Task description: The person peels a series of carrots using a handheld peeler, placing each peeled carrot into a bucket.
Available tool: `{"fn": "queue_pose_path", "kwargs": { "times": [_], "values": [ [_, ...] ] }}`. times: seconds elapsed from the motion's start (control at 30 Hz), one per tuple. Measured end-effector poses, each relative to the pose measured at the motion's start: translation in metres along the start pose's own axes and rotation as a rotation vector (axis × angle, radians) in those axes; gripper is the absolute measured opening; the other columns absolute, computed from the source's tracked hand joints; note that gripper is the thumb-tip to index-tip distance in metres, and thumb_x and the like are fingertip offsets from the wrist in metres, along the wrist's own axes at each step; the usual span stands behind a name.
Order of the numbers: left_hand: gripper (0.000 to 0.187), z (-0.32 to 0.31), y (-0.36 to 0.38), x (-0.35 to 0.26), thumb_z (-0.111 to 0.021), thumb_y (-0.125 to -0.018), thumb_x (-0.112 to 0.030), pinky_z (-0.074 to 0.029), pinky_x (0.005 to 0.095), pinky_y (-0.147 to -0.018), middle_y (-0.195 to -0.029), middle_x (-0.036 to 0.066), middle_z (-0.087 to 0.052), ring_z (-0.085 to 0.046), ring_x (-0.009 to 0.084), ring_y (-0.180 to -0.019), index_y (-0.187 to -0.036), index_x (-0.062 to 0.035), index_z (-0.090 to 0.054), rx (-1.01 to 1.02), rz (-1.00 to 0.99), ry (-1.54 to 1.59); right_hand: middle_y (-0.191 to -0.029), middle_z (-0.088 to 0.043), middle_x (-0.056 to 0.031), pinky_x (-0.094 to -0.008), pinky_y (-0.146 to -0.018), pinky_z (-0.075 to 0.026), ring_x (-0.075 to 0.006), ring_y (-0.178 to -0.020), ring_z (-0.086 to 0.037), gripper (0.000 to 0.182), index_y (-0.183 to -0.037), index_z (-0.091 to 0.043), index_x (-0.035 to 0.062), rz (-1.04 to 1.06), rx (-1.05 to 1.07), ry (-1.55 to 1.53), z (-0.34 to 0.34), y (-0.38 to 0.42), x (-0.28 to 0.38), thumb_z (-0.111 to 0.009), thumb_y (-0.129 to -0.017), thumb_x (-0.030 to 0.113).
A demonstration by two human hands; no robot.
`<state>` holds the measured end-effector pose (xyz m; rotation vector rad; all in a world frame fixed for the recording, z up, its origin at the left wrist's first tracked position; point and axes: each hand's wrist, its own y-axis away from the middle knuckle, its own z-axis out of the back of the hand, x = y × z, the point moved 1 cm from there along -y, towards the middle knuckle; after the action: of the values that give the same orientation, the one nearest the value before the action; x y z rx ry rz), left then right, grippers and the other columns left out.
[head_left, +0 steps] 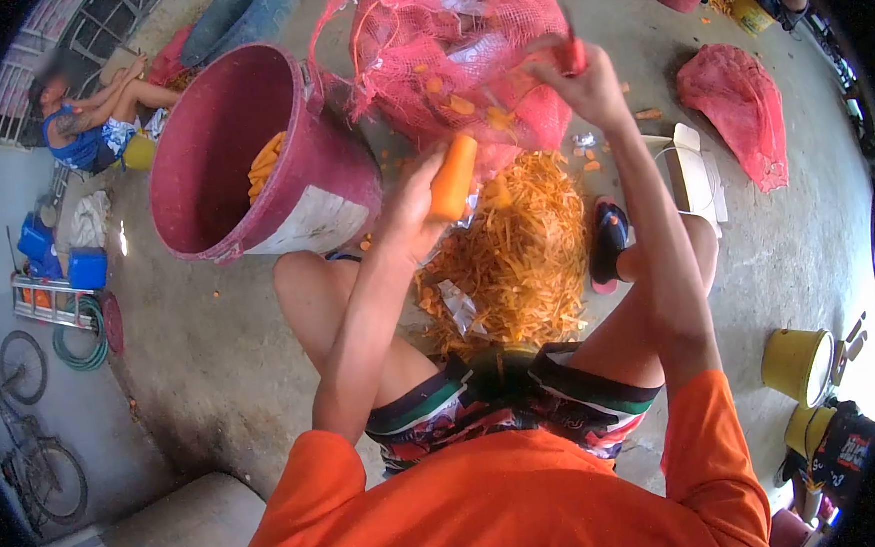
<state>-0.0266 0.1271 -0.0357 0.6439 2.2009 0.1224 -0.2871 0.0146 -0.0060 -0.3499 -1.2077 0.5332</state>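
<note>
My left hand [416, 210] is closed around a thick, peeled orange carrot [455, 177], which it holds tilted above a heap of peelings. My right hand [586, 86] is raised farther out, apart from the carrot, gripping a red-handled tool [575, 58]. A thin dark end sticks up from that tool; motion blurs it, and I cannot make out its blade. On the floor between my legs lies the heap of carrot peelings [527, 258]. Beyond it, a red mesh sack [445, 62] holds some orange pieces.
A large maroon tub [351, 168] with several carrots [266, 166] inside tilts at my left. To the right are a white carton [694, 183], a red sack [738, 105] and a yellow bucket [797, 364]. Another person [98, 124] sits at far left, near a blue tub [242, 20].
</note>
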Motion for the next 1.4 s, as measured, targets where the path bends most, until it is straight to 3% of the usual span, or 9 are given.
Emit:
{"fn": "queue_pose_path", "kwargs": {
  "times": [0.13,0.2,0.23,0.3,0.33,0.53,0.83,1.17,1.4],
  "values": [
    [0.039,0.019,-0.013,0.021,-0.06,-0.1,-0.033,-0.056,0.0354,-0.066,-0.103,0.006,-0.068,-0.065,0.0174,-0.083,-0.129,-0.0075,-0.059,-0.125,0.106,0.166,-0.095,-0.076,-0.0096,-0.0337,-0.074,-0.054,-0.0181,-0.077,-0.069,0.023,-0.104,-0.071,0.0024,-0.003,-0.013,0.07,0.005,0.006,0.012,-0.079,-0.086,0.014],
    [0.044,0.026,-0.014,0.035,-0.068,-0.093,-0.025,-0.058,0.0356,-0.076,-0.111,0.009,-0.069,-0.066,0.0176,-0.091,-0.131,-0.003,-0.06,-0.249,0.187,0.042,-0.09,-0.072,-0.0165,-0.0363,-0.072,-0.053,-0.0296,-0.076,-0.069,0.027,-0.105,-0.07,0.0015,0.011,0.088,0.317,0.001,0.01,0.025,-0.079,-0.085,0.017],
    [0.048,0.023,-0.013,0.035,-0.073,-0.089,-0.02,-0.057,0.0347,-0.081,-0.114,0.01,-0.069,-0.066,0.0171,-0.096,-0.132,-0.0022,-0.061,-0.207,-0.043,-0.372,-0.088,-0.068,-0.0219,-0.0393,-0.073,-0.054,-0.0397,-0.081,-0.067,0.03,-0.106,-0.068,0.0006,0.088,0.104,0.329,0.002,0.009,0.027,-0.079,-0.083,0.018],
    [0.064,0.01,-0.005,0.014,-0.085,-0.078,-0.008,-0.054,0.0317,-0.093,-0.118,0.01,-0.07,-0.066,0.0157,-0.107,-0.137,-0.0012,-0.059,-0.117,-0.536,-1.075,-0.087,-0.069,-0.0201,-0.0397,-0.073,-0.053,-0.0377,-0.077,-0.066,0.028,-0.105,-0.07,0.0016,0.042,0.13,0.407,0.007,0.01,0.029,-0.078,-0.084,0.017],
    [0.062,0.009,-0.002,0.001,-0.087,-0.078,-0.01,-0.054,0.0309,-0.093,-0.116,0.009,-0.071,-0.067,0.0156,-0.105,-0.133,-0.0001,-0.061,-0.109,-0.566,-0.951,-0.085,-0.07,-0.0184,-0.0401,-0.073,-0.053,-0.0356,-0.074,-0.066,0.026,-0.105,-0.071,0.0027,-0.009,0.155,0.487,0.009,0.012,0.029,-0.077,-0.084,0.016],
    [0.037,0.018,0.002,-0.02,-0.084,-0.085,-0.026,-0.049,0.0266,-0.069,-0.095,-0.002,-0.061,-0.059,0.0113,-0.077,-0.11,-0.0071,-0.064,-0.447,-0.512,-0.302,-0.091,-0.069,-0.0226,-0.0481,-0.075,-0.052,-0.0439,-0.089,-0.066,0.029,-0.105,-0.069,0.0006,0.172,0.315,0.405,-0.02,0.031,0.026,-0.076,-0.084,0.019],
    [0.024,0.028,-0.008,-0.006,-0.081,-0.078,-0.013,-0.051,0.0345,-0.069,-0.081,0.005,-0.069,-0.065,0.0149,-0.074,-0.092,-0.0003,-0.066,-0.464,-0.703,-0.872,-0.094,-0.067,-0.0207,-0.0494,-0.075,-0.053,-0.042,-0.089,-0.065,0.034,-0.118,-0.067,0.0058,0.041,0.548,0.455,-0.077,0.051,0.065,-0.071,-0.087,0.017],
    [0.02,0.015,0.006,-0.012,-0.078,-0.076,-0.014,-0.052,0.0368,-0.068,-0.08,0.009,-0.074,-0.071,0.0183,-0.076,-0.09,-0.0004,-0.07,-0.389,-0.558,-1.021,-0.098,-0.068,-0.0218,-0.0506,-0.077,-0.054,-0.0426,-0.09,-0.066,0.045,-0.127,-0.065,0.0098,0.015,0.518,0.496,-0.09,0.055,0.063,-0.073,-0.084,0.018],
    [0.02,0.005,0.014,-0.022,-0.08,-0.076,-0.015,-0.049,0.0327,-0.065,-0.074,0.001,-0.066,-0.06,0.0115,-0.068,-0.086,-0.0027,-0.067,-0.304,-0.418,-1.161,-0.084,-0.068,-0.0234,-0.0507,-0.072,-0.055,-0.0428,-0.085,-0.068,0.024,-0.1,-0.066,-0.0025,-0.042,0.594,0.464,-0.082,0.043,0.044,-0.067,-0.092,0.02]
  ]
}}
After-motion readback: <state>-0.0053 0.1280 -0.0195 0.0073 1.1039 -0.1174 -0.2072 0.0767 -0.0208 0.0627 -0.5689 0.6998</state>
